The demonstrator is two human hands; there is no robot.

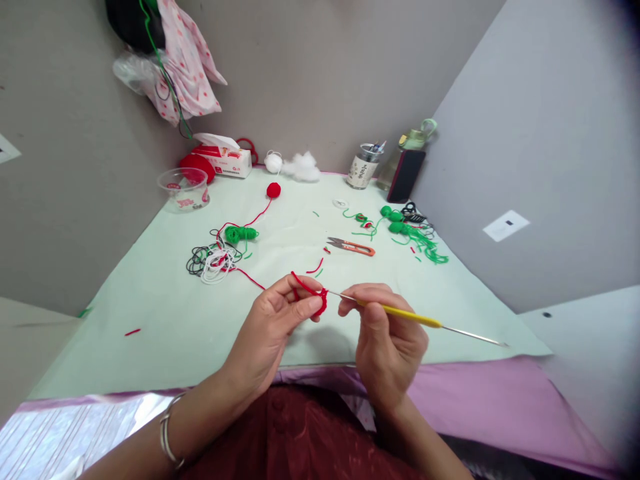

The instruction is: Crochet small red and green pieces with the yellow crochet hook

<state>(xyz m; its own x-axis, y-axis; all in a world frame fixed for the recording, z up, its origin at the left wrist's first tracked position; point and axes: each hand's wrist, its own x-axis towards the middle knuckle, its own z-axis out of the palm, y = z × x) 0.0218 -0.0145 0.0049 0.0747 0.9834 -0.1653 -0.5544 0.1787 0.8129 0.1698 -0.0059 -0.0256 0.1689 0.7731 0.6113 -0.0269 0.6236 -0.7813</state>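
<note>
Between the thumb and fingers of my left hand (pixel 277 317) is a small red crochet piece (pixel 323 303), partly hidden by the fingertips. Red yarn (pixel 303 283) loops over the left index finger and trails back to the left across the table. My right hand (pixel 387 333) grips a crochet hook (pixel 413 316) by its yellow handle. One metal end of the hook points left and meets the top edge of the red piece; the other sticks out to the right. Both hands are above the table's front edge.
Orange-handled thread snips (pixel 353 247) lie ahead of my hands. Tangled white cord (pixel 219 263) and a green yarn bundle (pixel 241 234) are at left. Green crocheted pieces (pixel 400 223) lie at right, near a phone (pixel 407 176). A clear tub (pixel 184 190) and a pen cup (pixel 363 167) stand behind.
</note>
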